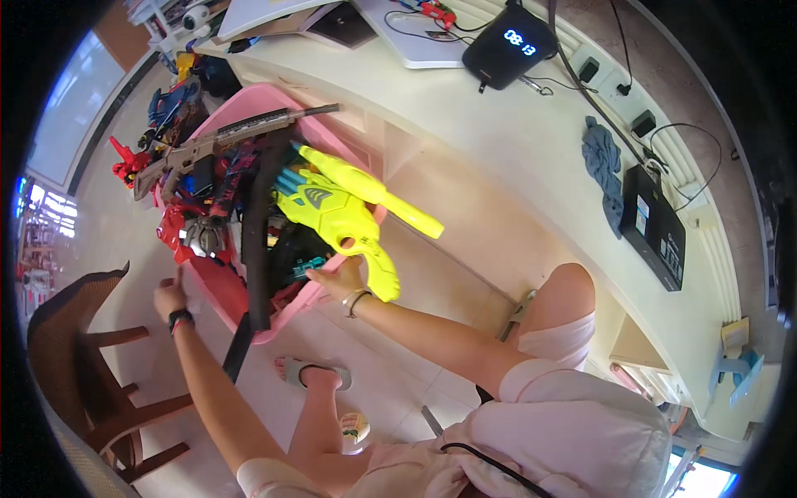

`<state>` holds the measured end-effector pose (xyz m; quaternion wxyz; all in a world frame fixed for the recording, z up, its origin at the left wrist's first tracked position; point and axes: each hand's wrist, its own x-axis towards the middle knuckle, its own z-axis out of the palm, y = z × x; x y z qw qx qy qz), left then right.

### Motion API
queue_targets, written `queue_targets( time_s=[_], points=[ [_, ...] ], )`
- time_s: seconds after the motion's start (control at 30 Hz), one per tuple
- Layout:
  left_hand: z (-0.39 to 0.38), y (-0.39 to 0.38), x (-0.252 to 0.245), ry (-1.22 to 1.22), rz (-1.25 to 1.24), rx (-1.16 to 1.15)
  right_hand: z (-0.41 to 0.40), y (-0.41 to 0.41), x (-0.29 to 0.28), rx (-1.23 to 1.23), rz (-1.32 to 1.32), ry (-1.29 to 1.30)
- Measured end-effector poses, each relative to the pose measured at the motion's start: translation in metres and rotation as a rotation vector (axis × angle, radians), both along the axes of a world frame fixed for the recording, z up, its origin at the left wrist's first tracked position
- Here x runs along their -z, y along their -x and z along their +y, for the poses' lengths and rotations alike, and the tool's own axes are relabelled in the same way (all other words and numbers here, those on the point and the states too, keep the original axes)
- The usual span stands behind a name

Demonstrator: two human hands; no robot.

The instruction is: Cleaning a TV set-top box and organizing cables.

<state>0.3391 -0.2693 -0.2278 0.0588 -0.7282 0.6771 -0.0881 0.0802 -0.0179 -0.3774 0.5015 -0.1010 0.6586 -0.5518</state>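
A pink plastic tub (283,333) stands on the floor before me, heaped with toys. My right hand (341,280) grips its near right rim, thumb over the inside. At the tub's left side is my left hand (169,299), one fingertip up by the rim; whether it grips the rim I cannot tell. A neon yellow toy blaster (336,215) lies on the right of the heap, its handle jutting out above my right hand. Across the far side rests a tan and black toy rifle (215,140). A long dark strip (256,249) overhangs the near edge, and red toy parts (180,233) fill the left.
A brown chair (93,361) stands at left. Along the right runs a white desk (436,106) bearing a black digital clock (510,46), a grey cloth (603,168), a black box (654,227) and cables. More toys (174,103) lie beyond the tub. A round container (355,428) stands by my foot.
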Motion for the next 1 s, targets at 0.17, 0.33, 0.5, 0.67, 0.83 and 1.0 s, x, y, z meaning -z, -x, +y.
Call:
queue_targets(
  time_s=[0.17, 0.33, 0.5, 0.67, 0.83, 1.0],
  points=[
    [0.060, 0.026, -0.073, 0.263, 0.359, 0.061, -0.031, 0.007, 0.003, -0.171, -0.083, -0.117],
    [0.161, 0.114, -0.107, 0.112, 1.064, 0.157, -0.062, 0.018, 0.000, -0.086, 0.099, -0.179],
    [0.283, 0.170, -0.125, -0.083, 1.198, 0.190, -0.010, 0.049, -0.002, -0.596, -0.098, -0.129],
    [0.358, 0.139, -0.038, -0.139, 1.292, -0.067, 0.152, 0.063, 0.055, -1.628, 0.356, -0.165],
    [0.378, 0.157, -0.011, -0.330, 1.383, 0.042, 0.324, 0.060, 0.068, -2.138, 0.181, -0.435],
    [0.377, 0.192, 0.000, -0.457, 1.262, 0.157, 0.360, 0.050, 0.029, -2.138, 0.236, -0.407]
  ],
)
